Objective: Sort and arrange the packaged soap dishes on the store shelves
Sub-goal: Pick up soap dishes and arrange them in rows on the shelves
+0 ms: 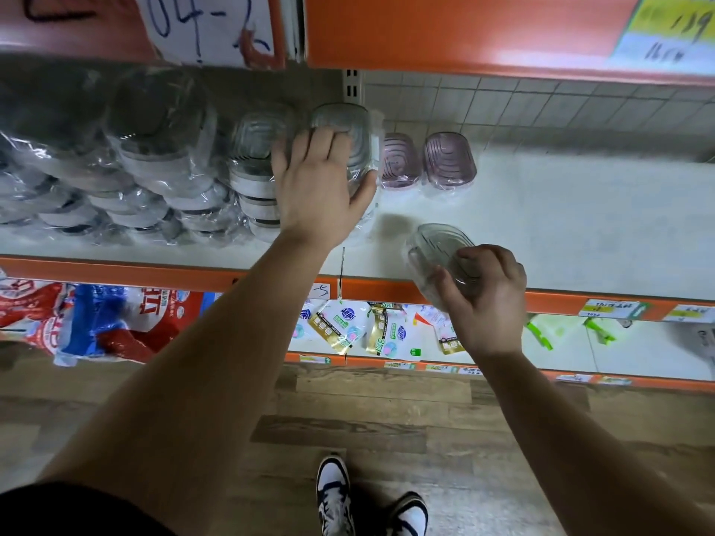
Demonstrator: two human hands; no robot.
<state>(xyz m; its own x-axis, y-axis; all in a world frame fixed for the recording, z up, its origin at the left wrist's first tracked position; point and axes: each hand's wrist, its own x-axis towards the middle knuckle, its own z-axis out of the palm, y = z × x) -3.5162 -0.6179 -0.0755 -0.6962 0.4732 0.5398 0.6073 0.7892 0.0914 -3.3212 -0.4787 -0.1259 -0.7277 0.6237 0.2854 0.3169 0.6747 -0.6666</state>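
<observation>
- Two black and white shoes (336,493) stand on a floor (387,419) of brown wood planks.
- A low shelf holds shiny little packets (348,326), and big red and blue bags (96,323) sit to the left. The words on them are too small to read.
- The right hand (487,299) is over the front edge of the middle shelf (561,226). Its curled fingers hold one clear soap dish (437,245). The dish is oval, see-through and wrapped in thin crinkly plastic. The fingers hide its lower half.
- The middle shelf is flat and white, with an orange strip (116,268) along the front. Small paper price tags (607,307) stick to the strip; the writing is blurry.
- The left hand (321,187) reaches further in. It lies flat with spread fingers on a stack of clear dishes (348,121), and the thumb touches the side of the wrap. The hand hides most of the stack.
- Just right of that stack stand two pink dishes (398,160), oval with ridged lines, each in plastic wrap.
- To the left are heaps of grey dishes (154,168) in shiny bags, leaning on each other. The far ones are dark and hard to make out.
- Behind is a wall of pale square tiles (541,102).
- Above is an orange top shelf (464,32) with a handwritten white sign (205,25), cut off at the top.
</observation>
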